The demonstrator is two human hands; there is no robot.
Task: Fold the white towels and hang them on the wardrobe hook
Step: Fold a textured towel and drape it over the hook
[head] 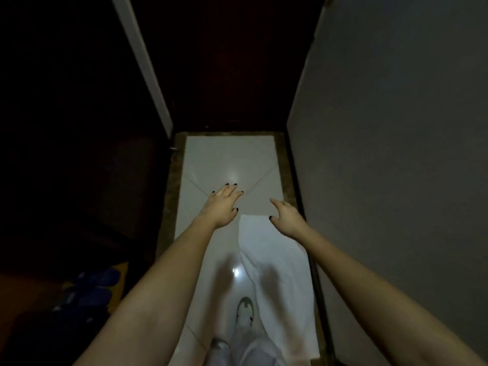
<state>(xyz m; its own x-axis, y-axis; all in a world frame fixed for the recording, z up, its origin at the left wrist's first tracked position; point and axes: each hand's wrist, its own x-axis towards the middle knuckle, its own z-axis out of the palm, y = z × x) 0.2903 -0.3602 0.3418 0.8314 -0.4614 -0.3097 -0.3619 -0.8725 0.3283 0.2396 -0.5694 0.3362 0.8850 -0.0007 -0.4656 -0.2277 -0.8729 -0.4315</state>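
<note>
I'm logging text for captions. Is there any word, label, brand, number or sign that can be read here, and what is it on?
None: no word, label, brand, number or sign can be read in this view.
The white towel shows no tag or print.
The shoe is blurred, so any mark on it cannot be read.
The blue slippers lie in deep shadow, too dim to read.

I'm seeing towel point(277, 260) showing plain white. I'm reading floor tiles point(229, 159) as glossy white with thin grey joints, border strip point(171, 180) looking mottled brown. Door point(224, 62) showing dark reddish brown, wall point(396, 128) flat grey, slippers point(92, 286) blue. Nails on left hand point(221, 204) and right hand point(286, 217) wearing black polish.
</note>
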